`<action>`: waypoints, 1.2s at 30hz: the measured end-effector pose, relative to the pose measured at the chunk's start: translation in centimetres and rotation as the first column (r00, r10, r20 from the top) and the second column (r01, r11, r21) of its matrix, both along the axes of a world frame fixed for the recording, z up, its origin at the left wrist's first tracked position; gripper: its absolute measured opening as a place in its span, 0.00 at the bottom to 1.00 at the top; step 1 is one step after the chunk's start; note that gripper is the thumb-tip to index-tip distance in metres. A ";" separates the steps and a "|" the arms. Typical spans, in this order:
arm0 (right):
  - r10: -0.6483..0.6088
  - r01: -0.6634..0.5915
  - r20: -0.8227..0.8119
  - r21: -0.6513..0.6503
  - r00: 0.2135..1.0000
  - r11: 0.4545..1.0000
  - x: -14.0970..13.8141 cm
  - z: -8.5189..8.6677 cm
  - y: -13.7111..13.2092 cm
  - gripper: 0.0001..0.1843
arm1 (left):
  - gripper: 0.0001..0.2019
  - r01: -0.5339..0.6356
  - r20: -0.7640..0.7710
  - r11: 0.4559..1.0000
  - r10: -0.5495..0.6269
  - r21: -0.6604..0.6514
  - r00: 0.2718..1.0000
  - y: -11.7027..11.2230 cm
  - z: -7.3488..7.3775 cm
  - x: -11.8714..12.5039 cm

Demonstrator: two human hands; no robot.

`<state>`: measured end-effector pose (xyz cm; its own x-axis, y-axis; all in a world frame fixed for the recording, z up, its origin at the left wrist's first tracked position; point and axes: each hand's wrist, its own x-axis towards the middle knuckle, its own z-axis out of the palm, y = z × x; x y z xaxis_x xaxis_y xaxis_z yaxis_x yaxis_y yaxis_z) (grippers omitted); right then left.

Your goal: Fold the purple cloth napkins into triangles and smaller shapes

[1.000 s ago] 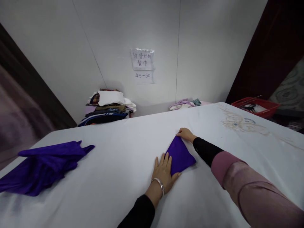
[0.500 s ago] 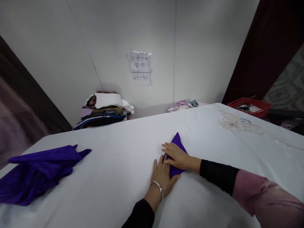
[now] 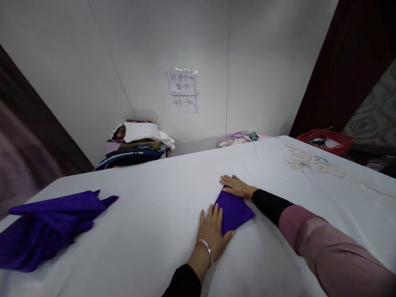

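Note:
A folded purple napkin (image 3: 235, 211) lies flat on the white-covered table (image 3: 148, 231), roughly four-sided, with a corner pointing right. My left hand (image 3: 213, 231), a silver bangle at its wrist, rests open on the napkin's left edge with fingers pointing away from me. Flat across the far corner lies my right hand (image 3: 236, 186), also open, its fingers pointing left and hiding that corner. Both hands press on the cloth without gripping it.
Crumpled purple cloth (image 3: 58, 227) lies at the table's left. Behind the far edge are a stack of folded clothes (image 3: 139, 142) and a smaller fabric pile (image 3: 236, 139). A red basket (image 3: 337, 144) stands beyond the far right. Handwritten sheets (image 3: 183, 88) hang on the wall.
My right hand has slid away from me from the napkin's middle to its far corner. More of the napkin now shows, spreading farther right. My left hand stays in place.

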<state>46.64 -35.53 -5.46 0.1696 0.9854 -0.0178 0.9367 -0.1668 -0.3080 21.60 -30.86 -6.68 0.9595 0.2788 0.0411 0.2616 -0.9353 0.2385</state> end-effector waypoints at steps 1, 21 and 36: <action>-0.037 0.037 0.001 -0.001 0.999 0.999 0.7 0.1 0.2 0.31 | 0.39 -0.001 -0.004 1.000 0.001 0.000 1.000 0.0 0.0 0.0; 0.210 -0.191 0.203 -0.112 0.956 0.975 1.5 4.4 2.4 0.16 | 0.28 -0.127 0.136 0.971 0.156 -0.200 0.978 0.5 0.9 0.0; 0.086 -0.342 0.484 0.472 0.871 0.813 -3.1 14.5 -2.2 0.12 | 0.05 -0.367 0.489 0.919 0.257 0.144 0.834 6.9 10.0 -3.8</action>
